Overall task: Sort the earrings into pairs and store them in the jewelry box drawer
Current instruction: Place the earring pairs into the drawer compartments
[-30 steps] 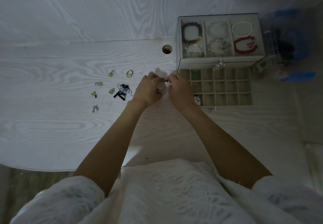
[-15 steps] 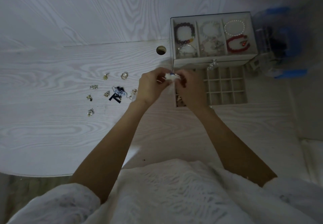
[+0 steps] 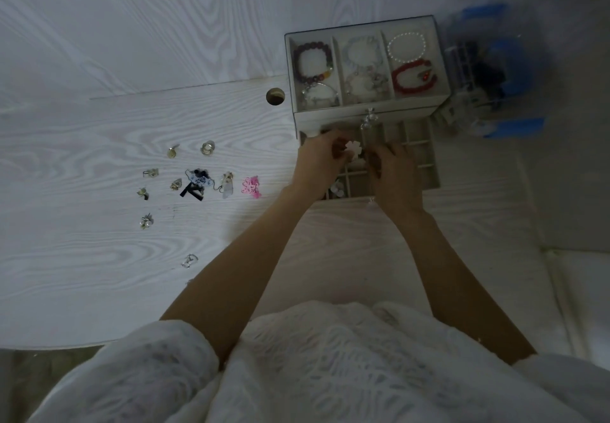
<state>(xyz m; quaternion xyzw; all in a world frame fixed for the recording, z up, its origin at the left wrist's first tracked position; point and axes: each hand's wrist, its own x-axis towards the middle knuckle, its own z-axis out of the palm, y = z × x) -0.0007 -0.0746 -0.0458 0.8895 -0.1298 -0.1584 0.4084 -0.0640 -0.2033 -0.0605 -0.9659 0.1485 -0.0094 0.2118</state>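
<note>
My left hand [image 3: 318, 165] and my right hand [image 3: 394, 172] hover over the open gridded drawer [image 3: 425, 162] of the jewelry box [image 3: 366, 114]. Between their fingertips they pinch a white flower earring [image 3: 354, 148]. Another white flower earring [image 3: 337, 187] lies in a front-left compartment of the drawer. Several loose earrings remain on the table to the left: a pink pair [image 3: 251, 186], a blue-and-black one [image 3: 195, 183], a pale drop one [image 3: 227, 185] and small gold ones [image 3: 208, 148].
The box's top tray holds bracelets [image 3: 313, 61] under a clear lid. A cable hole [image 3: 275, 96] sits in the table left of the box. A blue-and-clear container [image 3: 488, 72] stands to the box's right. A clear earring [image 3: 189, 261] lies near my left forearm.
Both hands have moved right from the table edge to above the drawer, carrying the white flower earring. The pink pair, hidden before, now shows on the table.
</note>
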